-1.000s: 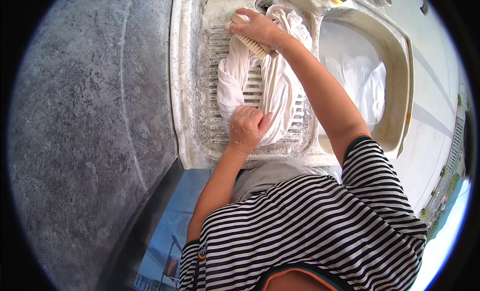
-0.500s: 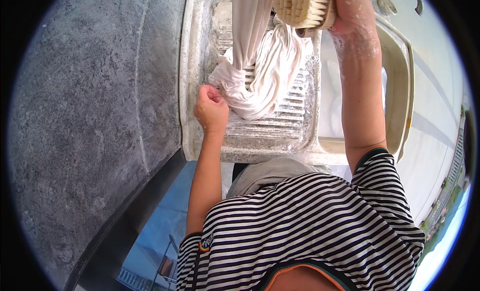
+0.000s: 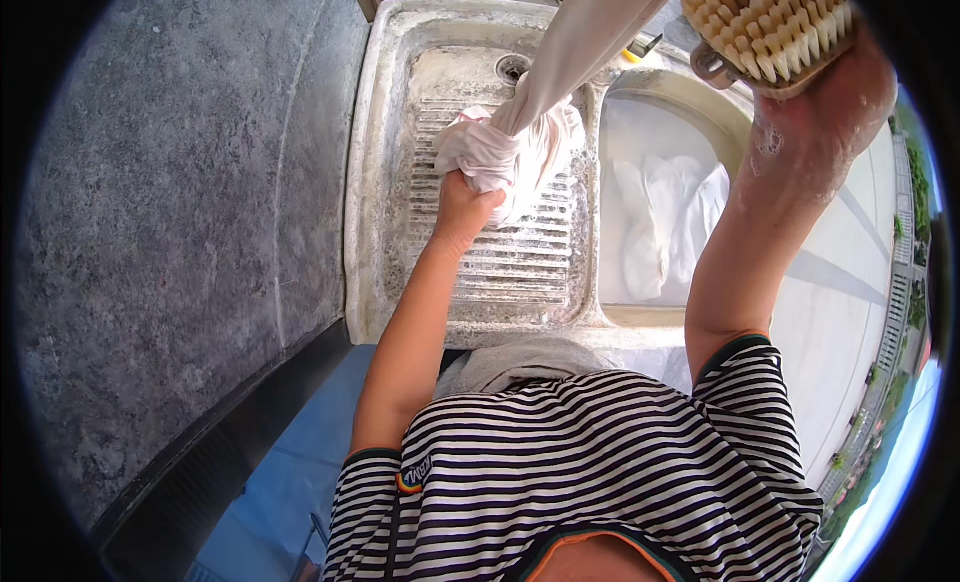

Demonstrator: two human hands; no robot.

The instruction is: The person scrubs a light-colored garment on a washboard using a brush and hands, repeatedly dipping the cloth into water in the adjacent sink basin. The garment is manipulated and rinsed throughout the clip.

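My left hand [image 3: 466,207] is closed round a bunched wet white cloth [image 3: 480,152] on the ribbed washboard [image 3: 500,279] of a stone laundry sink [image 3: 358,202]. One length of the cloth stretches from the bunch up past the upper picture edge, where its far end is cut off. At the upper right, my raised right hand [image 3: 840,107] grips a scrubbing brush [image 3: 770,27], pale bristles facing me. Suds cling to the right wrist. Whether the right hand also holds the cloth's far end cannot be seen.
Right of the washboard, a basin [image 3: 735,132] holds cloudy water with another white cloth [image 3: 665,222] in it. A drain hole [image 3: 513,69] sits at the washboard's far end. A yellow-and-black object [image 3: 640,50] lies on the rim. A grey wall [image 3: 180,212] stands at left.
My left hand has moved right and closed on the bunched cloth. My right hand and the brush have shifted right, and the stretched cloth now slants up to the right.
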